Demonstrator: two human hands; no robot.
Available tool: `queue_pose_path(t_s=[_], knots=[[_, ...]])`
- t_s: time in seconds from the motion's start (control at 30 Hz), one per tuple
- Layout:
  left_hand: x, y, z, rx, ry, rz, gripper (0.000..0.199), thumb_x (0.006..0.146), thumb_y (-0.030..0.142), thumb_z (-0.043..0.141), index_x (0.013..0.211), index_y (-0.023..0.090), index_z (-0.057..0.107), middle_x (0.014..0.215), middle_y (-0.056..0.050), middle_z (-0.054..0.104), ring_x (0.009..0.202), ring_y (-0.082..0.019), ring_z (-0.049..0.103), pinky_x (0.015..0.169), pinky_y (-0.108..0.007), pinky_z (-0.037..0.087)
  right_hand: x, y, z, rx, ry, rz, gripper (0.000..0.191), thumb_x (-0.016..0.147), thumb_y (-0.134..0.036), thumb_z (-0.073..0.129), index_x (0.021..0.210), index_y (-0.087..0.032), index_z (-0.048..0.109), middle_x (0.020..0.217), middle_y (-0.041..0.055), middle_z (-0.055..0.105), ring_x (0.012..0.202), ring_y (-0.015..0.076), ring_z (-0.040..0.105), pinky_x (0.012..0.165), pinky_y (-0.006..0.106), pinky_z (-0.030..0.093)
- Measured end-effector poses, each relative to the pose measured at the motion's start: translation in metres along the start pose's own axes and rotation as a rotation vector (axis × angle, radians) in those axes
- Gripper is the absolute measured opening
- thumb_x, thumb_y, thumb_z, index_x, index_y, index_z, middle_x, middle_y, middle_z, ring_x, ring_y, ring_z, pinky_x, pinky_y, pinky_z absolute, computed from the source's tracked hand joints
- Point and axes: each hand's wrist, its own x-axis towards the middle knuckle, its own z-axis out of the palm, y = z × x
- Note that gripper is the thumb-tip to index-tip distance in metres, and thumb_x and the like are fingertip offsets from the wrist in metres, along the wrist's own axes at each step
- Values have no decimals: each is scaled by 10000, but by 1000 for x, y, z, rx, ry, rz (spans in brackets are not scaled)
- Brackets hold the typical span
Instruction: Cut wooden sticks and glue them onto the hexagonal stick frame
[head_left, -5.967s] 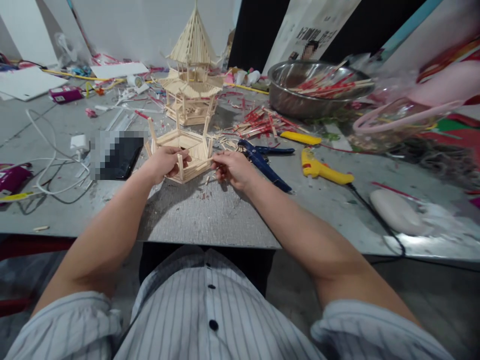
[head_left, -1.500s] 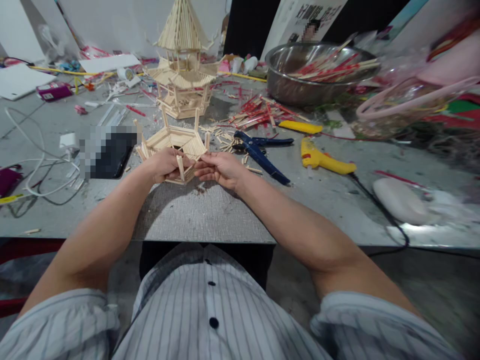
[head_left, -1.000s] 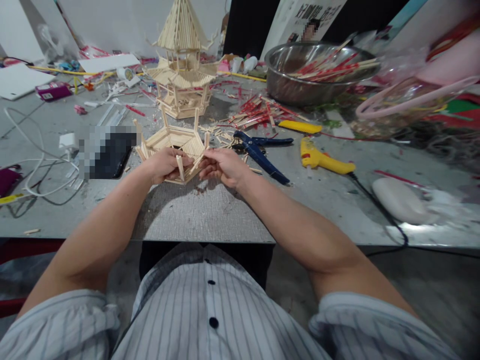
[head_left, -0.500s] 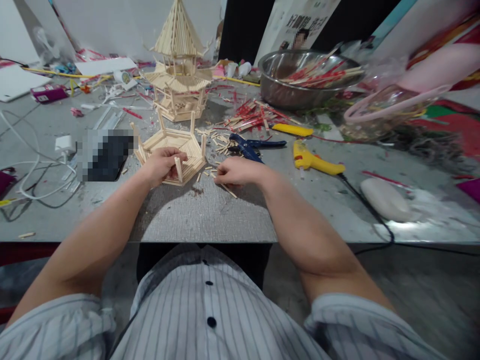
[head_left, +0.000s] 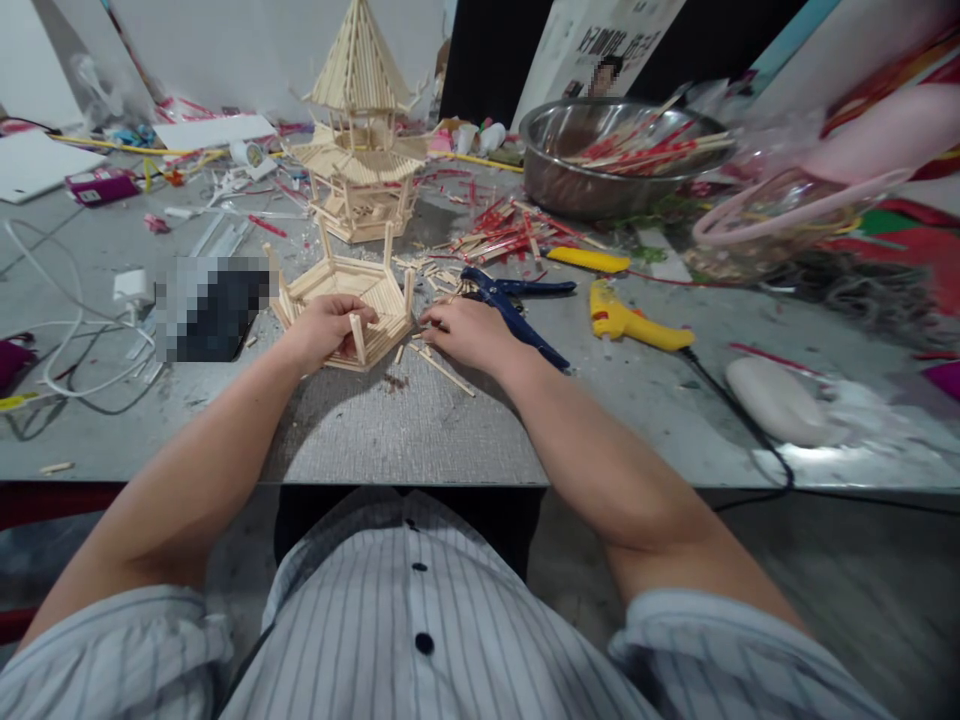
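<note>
A hexagonal base of pale wooden sticks, with upright posts at its corners, lies in front of me. My left hand grips its near side, with fingers wrapped by a front post. Just right of the base, my right hand hovers low over cut stick pieces, thumb and forefinger apart, with nothing visible between them. Below its fingertips lies a longer thin stick. Blue-handled pliers rest beyond the right hand, their jaws partly hidden.
A stick pagoda stands behind the base. Red-and-pale sticks lie beside a metal bowl. To the right are a yellow cutter, a yellow glue gun with a black cord and a white mouse. A blurred dark phone lies left.
My right hand has moved slightly away from me and left, its fingers spreading and leaving the thin stick on the table. My left hand keeps its place on the base.
</note>
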Motion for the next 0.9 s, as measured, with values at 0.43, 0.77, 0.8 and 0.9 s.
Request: queue_pose_path(t_s=[0.43, 0.77, 0.8, 0.9], knots=[[-3, 6, -22, 195, -201, -54, 128, 710, 86, 622, 817, 155, 638, 615, 5, 606, 493, -73, 537, 551, -211, 443, 1, -4, 4, -20, -51, 13, 233, 921, -219, 452, 999, -175, 667, 1091, 124, 669, 991, 245, 603, 711, 317, 407], [-11, 12, -23, 365, -458, 72, 301, 593, 186, 707, 884, 144, 641, 731, 23, 614, 672, -99, 560, 672, -208, 424, 0, -5, -2, 137, 50, 26, 191, 904, -219, 472, 998, -169, 630, 1039, 112, 683, 943, 227, 602, 759, 313, 395], [-10, 12, -22, 381, -439, 85, 286, 597, 202, 709, 868, 144, 641, 707, 27, 602, 652, -96, 545, 654, -205, 414, 0, -4, -1, 125, 40, 26, 185, 900, -219, 480, 991, -171, 634, 1038, 111, 684, 941, 229, 601, 753, 314, 395], [-9, 9, -18, 411, -373, 120, 210, 617, 217, 694, 803, 138, 638, 659, 28, 575, 603, -84, 504, 604, -199, 380, -1, -3, 0, 72, 0, 33, 178, 894, -215, 497, 974, -178, 651, 1040, 110, 685, 940, 234, 603, 733, 320, 396]])
